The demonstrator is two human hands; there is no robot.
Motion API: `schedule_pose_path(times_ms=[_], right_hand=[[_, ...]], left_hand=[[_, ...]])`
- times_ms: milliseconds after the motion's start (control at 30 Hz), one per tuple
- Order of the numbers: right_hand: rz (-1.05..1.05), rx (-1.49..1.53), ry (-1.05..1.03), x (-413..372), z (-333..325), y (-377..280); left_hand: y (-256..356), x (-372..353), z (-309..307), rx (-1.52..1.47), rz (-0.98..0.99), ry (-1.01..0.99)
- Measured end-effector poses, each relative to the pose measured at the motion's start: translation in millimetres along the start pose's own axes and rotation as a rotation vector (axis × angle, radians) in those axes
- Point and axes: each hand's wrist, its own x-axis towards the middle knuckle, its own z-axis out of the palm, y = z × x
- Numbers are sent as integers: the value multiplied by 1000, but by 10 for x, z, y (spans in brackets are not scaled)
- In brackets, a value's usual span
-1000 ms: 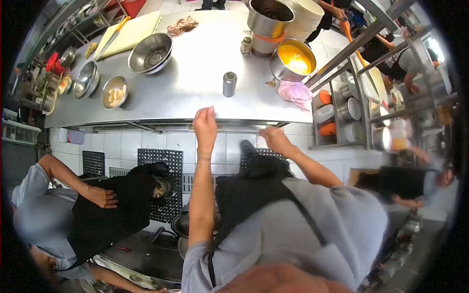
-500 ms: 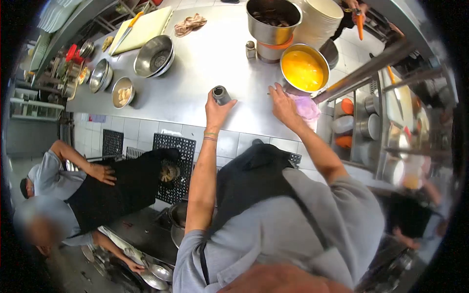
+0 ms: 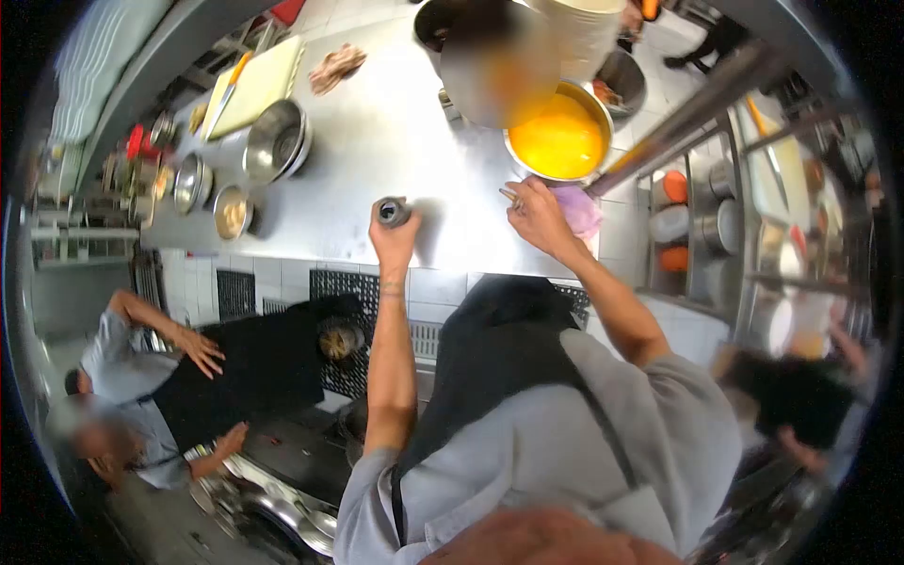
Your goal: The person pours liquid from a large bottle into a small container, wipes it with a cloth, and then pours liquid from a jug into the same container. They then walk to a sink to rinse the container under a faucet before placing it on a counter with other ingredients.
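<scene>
My left hand [image 3: 395, 237] is wrapped round a small dark open-topped container [image 3: 391, 213] above the steel table [image 3: 348, 188]. Near the table's right end, my right hand [image 3: 539, 217] has its fingers partly bent; whether they pinch something small cannot be made out. Just beyond it stands a steel pot of bright yellow liquid [image 3: 562, 135]. A pinkish-purple cloth [image 3: 577, 211] lies beside my right hand, below the pot.
At the left are steel bowls [image 3: 275, 141], a bowl of pale pieces [image 3: 232, 213] and a cutting board [image 3: 268, 85] with an orange-handled knife [image 3: 229, 95]. A crumpled cloth [image 3: 336, 69] lies behind. Another person [image 3: 141, 348] is at the lower left. A blurred patch covers the back.
The view has shifted. My left hand has moved left with the container. The co-worker's lower hand has lifted from the pans. A blurred patch now covers part of the large pot.
</scene>
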Motion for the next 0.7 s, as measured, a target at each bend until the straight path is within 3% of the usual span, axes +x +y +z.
schedule_pose_path(times_ms=[100, 133, 233, 300, 367, 433, 500, 700], right_hand=[[319, 154, -38, -363, -381, -103], [302, 175, 12, -578, -424, 30], [679, 576, 163, -1315, -688, 61], [791, 857, 318, -1864, -844, 16], [829, 1069, 532, -2503, -988, -106], [914, 1121, 703, -3091, -1048, -282], [851, 1219, 897, -3534, -1066, -557], [693, 1416, 1320, -4431, -1107, -1063]], left_hand=[[549, -261, 40, -65, 1, -56], [620, -328, 56, -72, 3, -86], [610, -474, 41, -13, 99, -226], [819, -632, 109, -42, 96, -328], [1057, -825, 203, -29, 21, -447], [1055, -991, 361, -30, 97, -564], [1103, -1155, 518, -11, 201, -733], [1466, -1863, 1111, -22, 236, -1070]])
